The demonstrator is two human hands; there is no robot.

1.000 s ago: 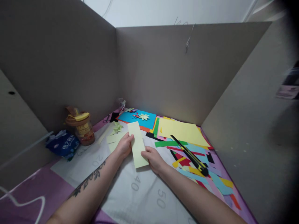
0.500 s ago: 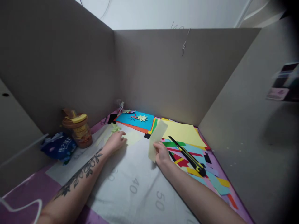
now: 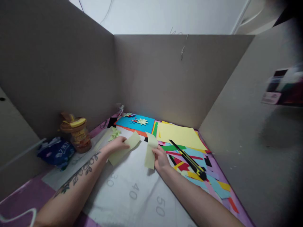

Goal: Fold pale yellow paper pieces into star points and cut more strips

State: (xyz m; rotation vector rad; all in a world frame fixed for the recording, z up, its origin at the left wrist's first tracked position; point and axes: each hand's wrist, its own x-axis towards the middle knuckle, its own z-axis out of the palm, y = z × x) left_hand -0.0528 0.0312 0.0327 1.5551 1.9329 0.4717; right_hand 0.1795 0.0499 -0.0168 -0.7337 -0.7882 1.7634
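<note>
My left hand [image 3: 118,145] is closed on a pale yellow-green paper piece [image 3: 133,142], its thumb and fingers gripping the upper side. This piece is tilted up over the white mat [image 3: 125,184]. In my right hand [image 3: 162,159] is a narrower paper strip [image 3: 150,156] of the same pale colour, pinched near its middle and held upright, its top end bending over. A small gap separates the two papers. Beyond my left hand lies a little heap of folded light-green paper pieces [image 3: 114,133].
A box cutter [image 3: 189,160] lies across coloured paper scraps [image 3: 220,187] on the right. Behind are yellow sheets [image 3: 181,135] and a blue sheet [image 3: 148,127] bearing paper stars [image 3: 142,121]. A lidded cup [image 3: 80,138] and a blue packet [image 3: 56,153] stand left. Grey panels [image 3: 156,78] enclose the table.
My left hand has closed on the paper that lay flat on the mat and lifted it. The right hand's strip has shifted slightly left and down.
</note>
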